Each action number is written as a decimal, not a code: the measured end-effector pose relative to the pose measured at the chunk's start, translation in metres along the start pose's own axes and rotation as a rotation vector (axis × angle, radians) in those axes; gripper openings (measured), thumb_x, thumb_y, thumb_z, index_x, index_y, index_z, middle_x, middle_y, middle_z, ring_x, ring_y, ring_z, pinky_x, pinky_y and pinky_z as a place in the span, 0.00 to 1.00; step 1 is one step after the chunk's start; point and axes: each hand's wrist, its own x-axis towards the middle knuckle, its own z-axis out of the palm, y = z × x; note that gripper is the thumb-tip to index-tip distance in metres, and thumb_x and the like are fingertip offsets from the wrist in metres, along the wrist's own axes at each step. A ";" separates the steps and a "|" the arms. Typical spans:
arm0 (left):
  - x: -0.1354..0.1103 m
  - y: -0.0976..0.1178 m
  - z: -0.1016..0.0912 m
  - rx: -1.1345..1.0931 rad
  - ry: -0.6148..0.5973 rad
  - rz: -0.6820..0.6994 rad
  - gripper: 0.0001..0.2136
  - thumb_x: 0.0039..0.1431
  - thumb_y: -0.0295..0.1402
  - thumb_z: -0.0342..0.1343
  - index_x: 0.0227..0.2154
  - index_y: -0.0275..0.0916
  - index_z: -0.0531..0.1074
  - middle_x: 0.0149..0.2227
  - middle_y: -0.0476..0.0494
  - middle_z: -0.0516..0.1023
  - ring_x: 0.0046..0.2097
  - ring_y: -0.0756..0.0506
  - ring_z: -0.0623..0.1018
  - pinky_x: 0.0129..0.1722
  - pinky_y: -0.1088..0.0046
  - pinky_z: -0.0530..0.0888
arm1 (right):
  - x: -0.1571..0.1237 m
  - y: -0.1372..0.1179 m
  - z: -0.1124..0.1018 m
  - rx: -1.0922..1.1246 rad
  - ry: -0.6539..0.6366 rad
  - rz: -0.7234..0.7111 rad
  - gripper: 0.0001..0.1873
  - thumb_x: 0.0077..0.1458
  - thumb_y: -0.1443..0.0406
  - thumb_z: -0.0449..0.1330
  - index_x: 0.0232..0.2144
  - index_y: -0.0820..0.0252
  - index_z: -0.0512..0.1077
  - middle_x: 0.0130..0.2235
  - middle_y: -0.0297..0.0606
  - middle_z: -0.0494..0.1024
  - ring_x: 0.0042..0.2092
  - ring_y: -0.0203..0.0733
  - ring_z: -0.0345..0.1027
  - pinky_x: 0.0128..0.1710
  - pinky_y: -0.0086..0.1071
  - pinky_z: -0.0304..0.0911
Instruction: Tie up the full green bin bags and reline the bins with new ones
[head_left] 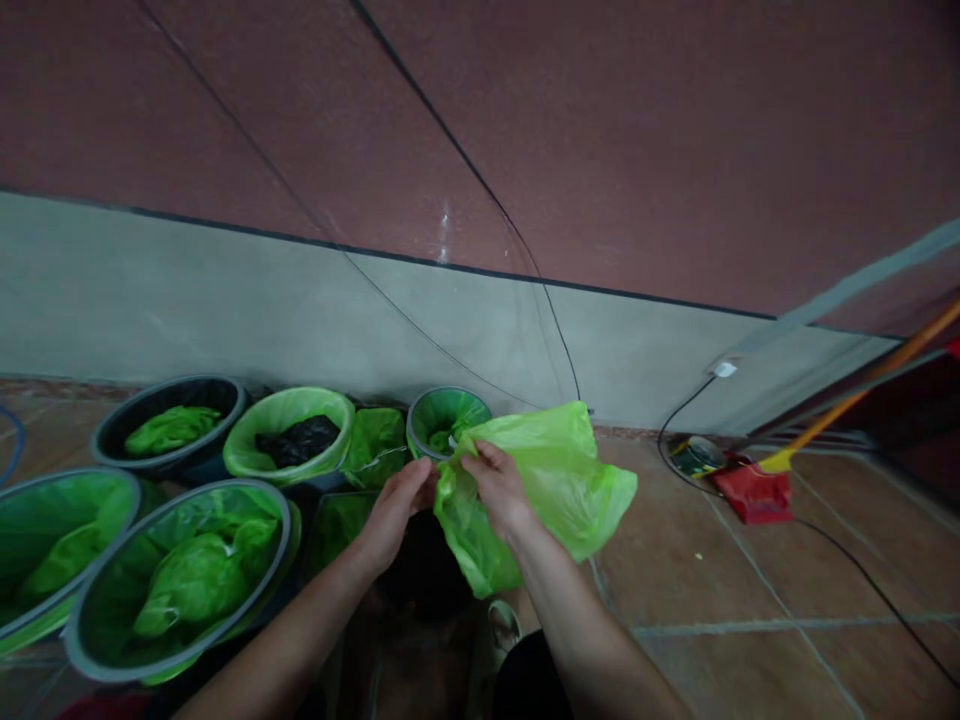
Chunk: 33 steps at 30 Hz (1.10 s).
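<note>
Both my hands meet in the middle of the view on a bright green plastic bag (555, 480). My left hand (397, 510) pinches the bag's edge from the left, fingers curled. My right hand (496, 485) grips the same edge from above, fingers closed on the film. The bag billows out to the right and hangs down over a dark bin (427, 580) below my hands. Just behind my hands stands a small grey bin lined in green (448, 412).
Several round bins with green liners crowd the left: one nearest (180, 585), one at the left edge (52, 545), a light green one with a black bag (289, 435), a dark one (172, 425). A red dustpan (754, 492), orange broom handle (870, 385) and cables lie right.
</note>
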 end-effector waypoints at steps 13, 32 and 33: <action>0.011 -0.005 -0.013 -0.103 0.103 -0.077 0.15 0.44 0.43 0.69 0.27 0.36 0.76 0.25 0.47 0.80 0.27 0.47 0.77 0.33 0.70 0.74 | 0.011 -0.014 -0.011 0.126 0.235 -0.039 0.23 0.32 0.58 0.70 0.31 0.55 0.66 0.19 0.21 0.65 0.20 0.33 0.63 0.21 0.29 0.65; 0.012 0.010 -0.012 -0.331 -0.048 -0.080 0.18 0.47 0.44 0.69 0.34 0.34 0.77 0.34 0.43 0.83 0.36 0.45 0.81 0.40 0.70 0.76 | -0.014 -0.003 0.003 -1.170 -0.258 -0.471 0.10 0.59 0.68 0.56 0.37 0.58 0.78 0.38 0.42 0.81 0.44 0.47 0.72 0.52 0.41 0.62; 0.011 0.009 -0.013 -0.290 -0.076 -0.060 0.18 0.44 0.41 0.71 0.35 0.35 0.77 0.35 0.44 0.83 0.35 0.46 0.80 0.39 0.71 0.75 | -0.013 -0.004 0.003 -1.162 -0.245 -0.489 0.10 0.59 0.69 0.56 0.36 0.58 0.78 0.37 0.41 0.81 0.43 0.46 0.73 0.51 0.40 0.62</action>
